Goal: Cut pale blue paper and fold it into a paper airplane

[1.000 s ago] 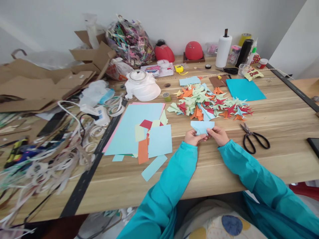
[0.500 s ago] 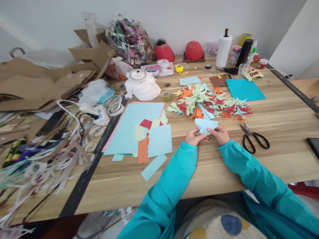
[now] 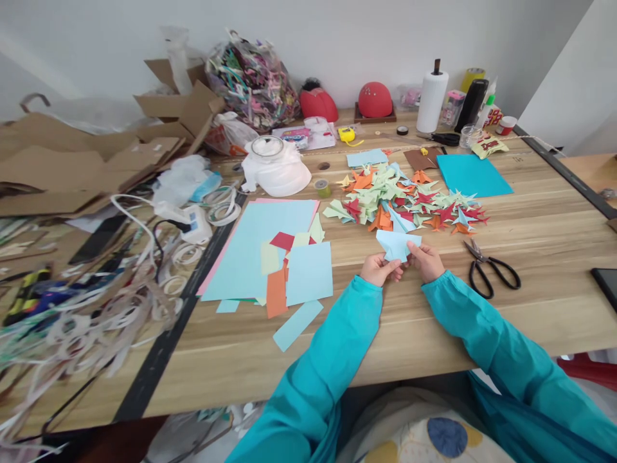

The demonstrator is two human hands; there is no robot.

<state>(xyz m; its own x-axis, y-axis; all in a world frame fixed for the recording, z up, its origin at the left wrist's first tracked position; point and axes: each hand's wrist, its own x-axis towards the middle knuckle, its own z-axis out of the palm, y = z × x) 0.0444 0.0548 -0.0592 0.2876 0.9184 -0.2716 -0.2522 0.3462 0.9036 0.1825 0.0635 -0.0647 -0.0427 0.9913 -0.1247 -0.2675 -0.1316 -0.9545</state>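
Between my two hands is a folded piece of light blue paper [image 3: 396,243], raised a little over the wooden table. My left hand [image 3: 380,269] pinches its lower left part with thumb and fingers. At its right side my right hand [image 3: 425,260] grips it, the thumb lying on the paper's face. Just beyond my hands lies a heap of folded paper figures [image 3: 385,186] in green, orange, red and blue. To the left rest a light blue sheet [image 3: 310,273], an orange strip [image 3: 276,292] and other cut pieces on larger paper sheets [image 3: 241,257].
Black-handled pliers or snips [image 3: 491,270] lie right of my hands. A teal sheet [image 3: 475,175] is at the far right. Cords and cables [image 3: 110,308] and cardboard [image 3: 72,161] crowd the left. A white bottle-like roll [image 3: 432,103] stands at the back.
My right thumb has shifted upward along the blue paper, and the paper's folded outline looks slightly different. Both hands stay in nearly the same place.
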